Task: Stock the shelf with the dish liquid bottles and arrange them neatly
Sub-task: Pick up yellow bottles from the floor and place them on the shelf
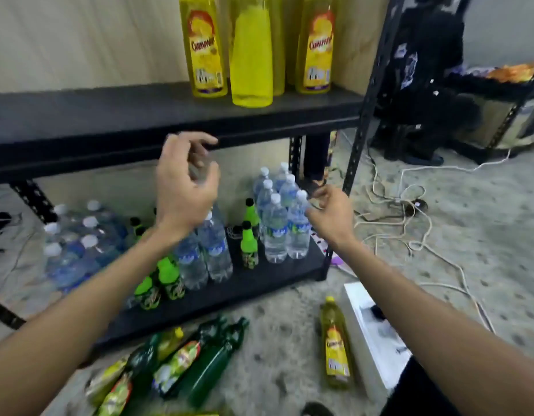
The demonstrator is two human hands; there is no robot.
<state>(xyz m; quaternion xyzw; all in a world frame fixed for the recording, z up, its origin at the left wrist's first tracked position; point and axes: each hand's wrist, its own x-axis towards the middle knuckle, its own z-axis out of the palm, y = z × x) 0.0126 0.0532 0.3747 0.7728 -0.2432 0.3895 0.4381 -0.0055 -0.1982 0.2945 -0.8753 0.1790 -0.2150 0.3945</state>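
Several yellow dish liquid bottles (251, 55) stand on the black upper shelf (110, 115), two with labels facing me and one turned away. One more yellow dish liquid bottle (334, 343) lies on the floor at the lower right. A heap of green and yellow-green bottles (181, 361) lies on the floor at the bottom centre. My left hand (184, 184) hovers in front of the shelf's front edge with loosely curled fingers, holding nothing. My right hand (331, 211) hangs lower at the right, by the water bottles, also holding nothing.
The lower shelf (244, 283) carries clear water bottles (277, 223) and small green-capped bottles (247, 247). White cables (409, 223) trail over the floor at the right. A white box (373, 334) lies by the fallen yellow bottle. A second dark rack (499, 115) stands at the far right.
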